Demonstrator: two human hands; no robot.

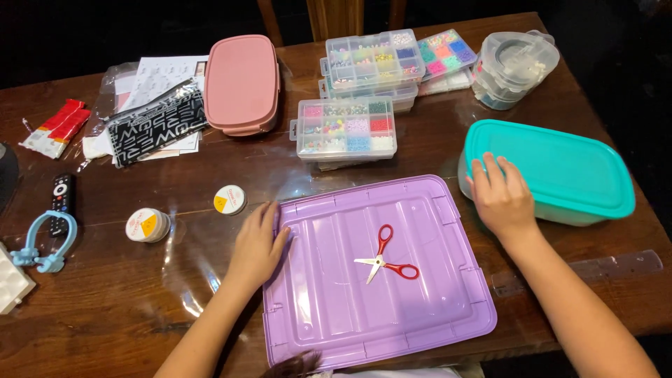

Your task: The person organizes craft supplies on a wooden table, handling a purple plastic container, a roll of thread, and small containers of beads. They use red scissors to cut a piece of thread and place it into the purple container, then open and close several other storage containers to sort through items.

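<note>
A: Nearest first. What's by the front edge?

B: Purple lid (329,294), big flat plastic, lying on the wooden table (112,329). Red-handled scissors (386,257) sit near its middle, blades apart.

A: Left hand?

B: Left hand (256,246) is flat against the lid's left rim, fingers together and stretched out, thumb tucked by the edge. Pressing or steadying, not gripping anything.

A: Right hand?

B: Right hand (501,196) rests on the near-left corner of the teal-lidded container (560,171), which sits just right of the purple lid. Fingers slightly spread, lying on top, not clamped around it.

A: How would they handle?

B: My guess: the purple lid is light, thin and a bit flexy, smooth enough to slide on the table; best taken at the raised rim, both sides. The scissors would skate off if it tilts. The teal container looks stiff and maybe loaded; grab under the lid's lip or the side walls.

A: Further back?

B: Two small round spools (148,225) left of the left hand, a black remote (61,196), and a light-blue clip-like thing (43,248). Then clear bead organisers (346,129) in the centre, with more stacked behind them. A pink case (242,84), papers with a black patterned pouch (157,126), and a round clear tub (514,66) at the far right.
</note>
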